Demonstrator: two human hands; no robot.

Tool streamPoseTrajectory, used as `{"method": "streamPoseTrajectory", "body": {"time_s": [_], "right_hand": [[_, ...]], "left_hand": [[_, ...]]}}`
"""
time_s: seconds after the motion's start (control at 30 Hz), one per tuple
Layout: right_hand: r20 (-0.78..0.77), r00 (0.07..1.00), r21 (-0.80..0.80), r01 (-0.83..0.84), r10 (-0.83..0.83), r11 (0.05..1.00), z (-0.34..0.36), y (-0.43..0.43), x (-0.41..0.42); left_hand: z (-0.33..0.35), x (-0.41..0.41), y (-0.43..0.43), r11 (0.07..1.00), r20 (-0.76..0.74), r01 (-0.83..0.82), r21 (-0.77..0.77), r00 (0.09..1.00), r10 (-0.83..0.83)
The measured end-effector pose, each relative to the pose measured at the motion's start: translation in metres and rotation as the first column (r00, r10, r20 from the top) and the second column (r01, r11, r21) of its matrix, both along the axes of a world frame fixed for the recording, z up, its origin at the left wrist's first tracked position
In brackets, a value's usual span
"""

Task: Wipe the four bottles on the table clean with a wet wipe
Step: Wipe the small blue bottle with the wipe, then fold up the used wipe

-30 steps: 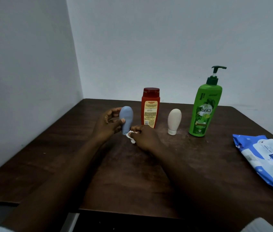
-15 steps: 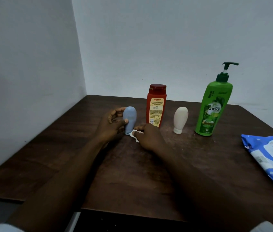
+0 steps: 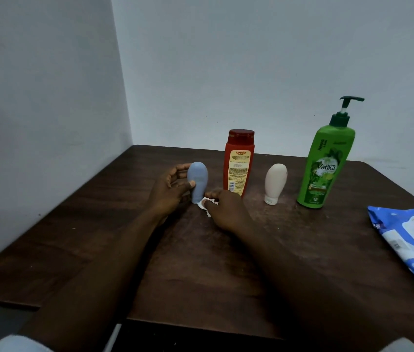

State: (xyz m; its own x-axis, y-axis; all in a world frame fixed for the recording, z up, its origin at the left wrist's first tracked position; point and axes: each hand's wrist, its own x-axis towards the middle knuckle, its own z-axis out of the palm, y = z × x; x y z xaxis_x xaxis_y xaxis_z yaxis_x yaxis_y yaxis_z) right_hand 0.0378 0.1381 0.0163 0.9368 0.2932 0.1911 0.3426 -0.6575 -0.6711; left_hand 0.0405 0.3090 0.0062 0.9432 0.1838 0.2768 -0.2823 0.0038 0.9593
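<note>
Four bottles stand in a loose row across the far half of the dark brown wooden worktop (image 3: 99,237), which sits in the corner of two pale walls. Farthest left is the small blue-grey rounded plastic bottle (image 3: 197,181), standing on its cap end. The left hand (image 3: 169,191) curls around it, thumb pressed to its front and fingers wrapped behind its upper part, so the hand is closed on the bottle. Just to the right, at the bottle's base, the right hand (image 3: 226,208) lies low on the worktop, its fingers pinched shut on a crumpled white wet wipe (image 3: 206,205); the wipe appears to touch the foot of the bottle, though the fingers hide the exact contact. Directly behind the right hand stands the tall red plastic bottle with a dark red cap and a yellow label (image 3: 238,163), upright. Further right, apart from it, is the small cream-white rounded plastic bottle (image 3: 275,182), resting cap-down and leaning slightly. Next comes the tall green pump bottle with a dark green dispenser head (image 3: 326,163), upright and the tallest of the four. At the right edge, nearer the person, lies the flat blue and white soft pack of wipes (image 3: 409,240), partly cut off by the frame.
</note>
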Motion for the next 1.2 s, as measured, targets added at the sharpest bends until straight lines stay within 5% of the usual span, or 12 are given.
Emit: {"method": "streamPoseTrajectory", "body": {"time_s": [0.57, 0.73, 0.93, 1.2], "right_hand": [[0.053, 0.998, -0.014, -0.02, 0.021, 1.0, -0.004, 0.001, 0.003], [0.027, 0.998, 0.175, 0.047, -0.053, 0.983, -0.008, -0.002, -0.001], [-0.076, 0.994, 0.368, 0.102, -0.08, 0.924, 0.002, -0.018, -0.009], [-0.156, 0.986, 0.486, 0.122, -0.051, 0.866, 0.033, -0.057, -0.037]], "left_hand": [[0.003, -0.002, -0.005, 0.999, -0.004, -0.021, 0.038, 1.0, 0.021], [0.004, -0.007, -0.003, 0.996, 0.003, -0.086, 0.028, 0.996, 0.085], [0.013, -0.026, -0.006, 0.938, -0.017, -0.346, 0.004, 0.938, 0.346], [0.025, -0.072, -0.059, 0.993, -0.122, -0.12, 0.018, 0.985, 0.121]]}}
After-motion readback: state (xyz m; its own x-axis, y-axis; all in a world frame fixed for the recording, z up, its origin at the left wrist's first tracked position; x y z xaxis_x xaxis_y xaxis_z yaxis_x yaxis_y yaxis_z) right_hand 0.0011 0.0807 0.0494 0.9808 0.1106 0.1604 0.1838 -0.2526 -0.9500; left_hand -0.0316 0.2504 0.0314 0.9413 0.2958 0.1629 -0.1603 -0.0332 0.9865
